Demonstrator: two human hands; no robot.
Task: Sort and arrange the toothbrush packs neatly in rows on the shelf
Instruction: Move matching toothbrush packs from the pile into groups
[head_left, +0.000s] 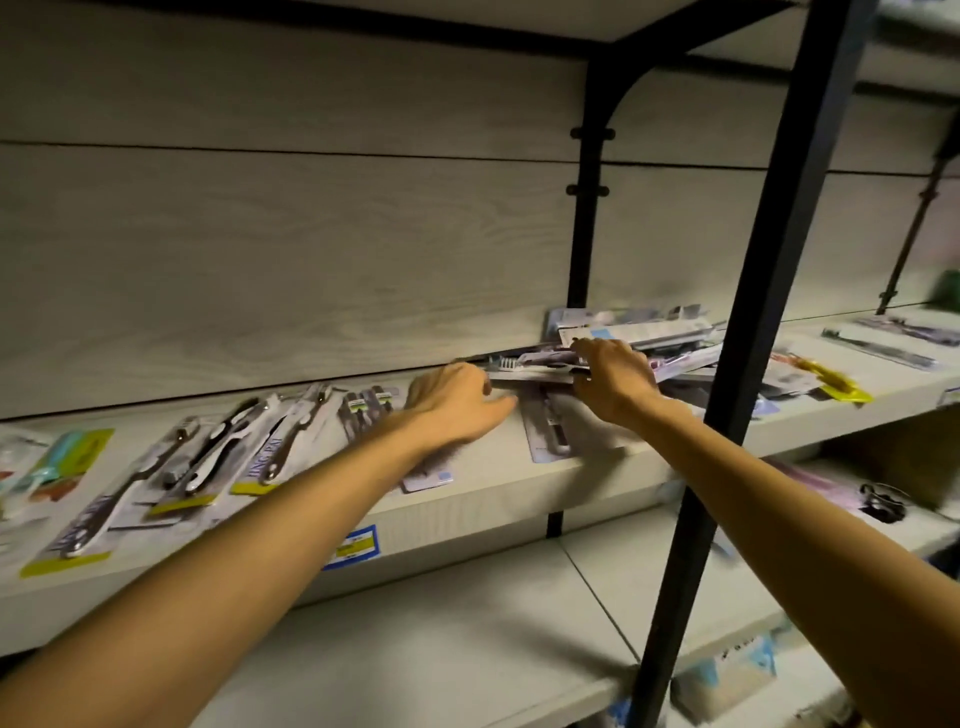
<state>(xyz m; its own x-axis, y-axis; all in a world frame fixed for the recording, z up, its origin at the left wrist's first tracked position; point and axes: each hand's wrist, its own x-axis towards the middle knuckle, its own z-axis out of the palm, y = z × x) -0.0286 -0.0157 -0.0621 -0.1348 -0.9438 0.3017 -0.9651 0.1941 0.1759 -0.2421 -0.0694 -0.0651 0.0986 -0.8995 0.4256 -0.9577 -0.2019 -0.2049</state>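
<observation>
The toothbrush packs are flat cards with clear blisters, each with one or more brushes sealed lengthwise; the loose pile (639, 343) of them sits at the back of the shelf (493, 483), just left of the black upright post (753, 322), with the cards stacked crookedly and overlapping, some pale grey, some with purple print. One pack from that pile, a white-bristled brush pack (535, 364), lies crosswise between the two hands. The right hand (613, 384), just left of the post, has its fingers curled over the near end of this pack and the pile's lower edge, gripping it. The left hand (457, 402), further left of the post, reaches to the pack's other end with fingers bent; whether they pinch the card or merely touch it cannot be told, as the fingertips are hidden behind the hand. Below the right hand a purple-edged pack (550, 431) lies flat near the shelf's front edge. Well left of the post, a row of yellow-trimmed packs (218, 457) with black-and-white brushes lies slanted side by side, and a teal brush pack (57, 462) sits at the far left. Just right of the post a pack with a yellow handle (831, 382) rests on the same board. The shelf is pale wood-grain board with a matching back panel (285, 234), a blue and yellow price tag (350, 545) on its front lip, and the lighting is dim.
</observation>
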